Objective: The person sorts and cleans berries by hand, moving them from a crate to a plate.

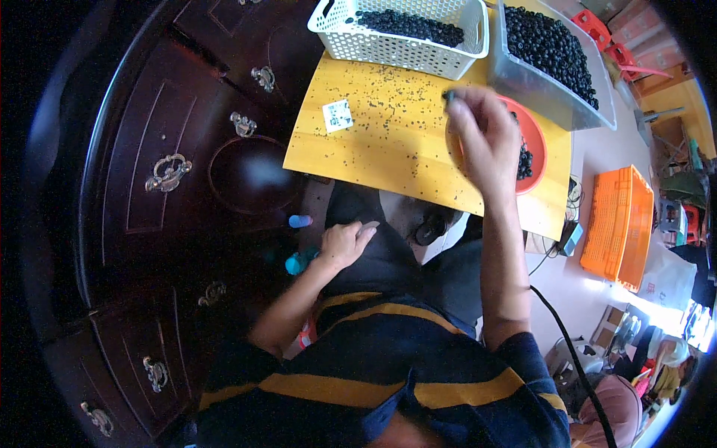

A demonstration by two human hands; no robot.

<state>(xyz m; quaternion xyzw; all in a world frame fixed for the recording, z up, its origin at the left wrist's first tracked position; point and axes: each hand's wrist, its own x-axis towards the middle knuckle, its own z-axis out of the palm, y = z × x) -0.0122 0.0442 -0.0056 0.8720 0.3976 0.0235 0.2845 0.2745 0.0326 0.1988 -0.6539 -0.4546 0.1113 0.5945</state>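
Black, a small piece (pixel 449 95) appears to be pinched between thumb and fingertips of the blurred right hand (pixel 489 145), raised over the yellow surface (pixel 314 145). Pieces seem to be handled singly; a light, steady pinch is called for. The red bowl (pixel 539 134) is partly covered by that outstretched hand. The left hand (pixel 343 244) is rested on the thigh (pixel 385 261), its grip unclear.

A dark wooden cabinet (pixel 160 246) stands left of pale floor (pixel 575 291).
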